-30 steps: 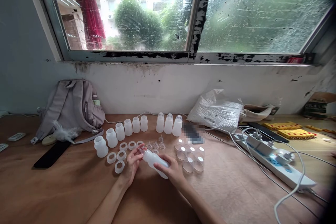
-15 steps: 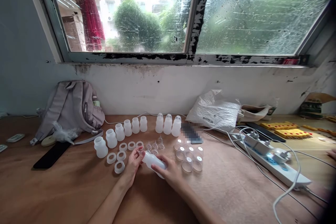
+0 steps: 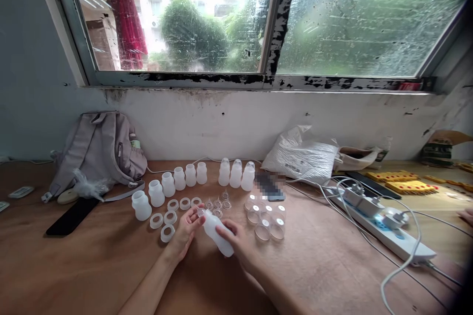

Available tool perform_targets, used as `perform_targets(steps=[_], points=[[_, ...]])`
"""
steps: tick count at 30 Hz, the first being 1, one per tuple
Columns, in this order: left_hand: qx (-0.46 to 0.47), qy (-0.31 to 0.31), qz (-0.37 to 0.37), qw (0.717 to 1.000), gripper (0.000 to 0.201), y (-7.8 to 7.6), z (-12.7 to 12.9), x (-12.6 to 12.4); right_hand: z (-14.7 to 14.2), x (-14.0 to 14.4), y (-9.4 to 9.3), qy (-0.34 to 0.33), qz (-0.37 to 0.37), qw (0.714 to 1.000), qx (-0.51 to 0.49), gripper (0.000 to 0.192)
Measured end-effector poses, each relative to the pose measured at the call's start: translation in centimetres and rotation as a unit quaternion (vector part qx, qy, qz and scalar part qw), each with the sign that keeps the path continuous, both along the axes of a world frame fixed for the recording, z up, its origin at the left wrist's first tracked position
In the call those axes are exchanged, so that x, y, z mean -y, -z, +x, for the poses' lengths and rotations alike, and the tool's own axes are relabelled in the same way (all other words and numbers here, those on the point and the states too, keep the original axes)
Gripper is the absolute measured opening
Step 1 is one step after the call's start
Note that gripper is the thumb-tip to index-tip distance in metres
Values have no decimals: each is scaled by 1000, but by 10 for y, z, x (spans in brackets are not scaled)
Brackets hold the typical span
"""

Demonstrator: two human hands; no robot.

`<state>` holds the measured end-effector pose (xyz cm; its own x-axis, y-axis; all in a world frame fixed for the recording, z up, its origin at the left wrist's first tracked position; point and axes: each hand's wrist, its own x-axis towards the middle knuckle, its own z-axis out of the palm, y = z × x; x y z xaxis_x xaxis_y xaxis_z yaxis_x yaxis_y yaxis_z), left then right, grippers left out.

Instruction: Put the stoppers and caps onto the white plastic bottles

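left hand (image 3: 186, 230) hides bottle (image 3: 217, 235) mouth

- The bottle (image 3: 218, 237) is small, of translucent white plastic, with a rounded body and a narrower neck.
- It lies tilted, neck up and to the left, base down and to the right, above the wooden table.
- A small clear piece sits at its neck end; its exact form cannot be told.

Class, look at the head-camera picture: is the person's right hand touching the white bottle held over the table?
Touching. The head view shows the right hand wrapped round the white bottle, fingers lying on its body with no gap.
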<state>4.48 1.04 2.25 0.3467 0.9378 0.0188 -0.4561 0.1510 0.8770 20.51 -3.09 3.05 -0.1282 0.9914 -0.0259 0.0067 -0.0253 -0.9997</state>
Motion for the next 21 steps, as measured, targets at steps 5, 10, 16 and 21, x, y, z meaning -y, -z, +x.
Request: perform_targets(steps=[5,10,16,21], points=[[57,39,-2,998,59,-1,-1,0,0,1,-1,-115,-129,973,-152,48],[59,48,-54,996,54,1,10,8,-8,4,-1,27,92,992,76,37],[60,-32,-112,991,40,6,25,21,-11,5,7,2,114,988,108,40],[102,59,-126,985,41,7,18,23,-12,4,12,-138,-130,973,-133,39]])
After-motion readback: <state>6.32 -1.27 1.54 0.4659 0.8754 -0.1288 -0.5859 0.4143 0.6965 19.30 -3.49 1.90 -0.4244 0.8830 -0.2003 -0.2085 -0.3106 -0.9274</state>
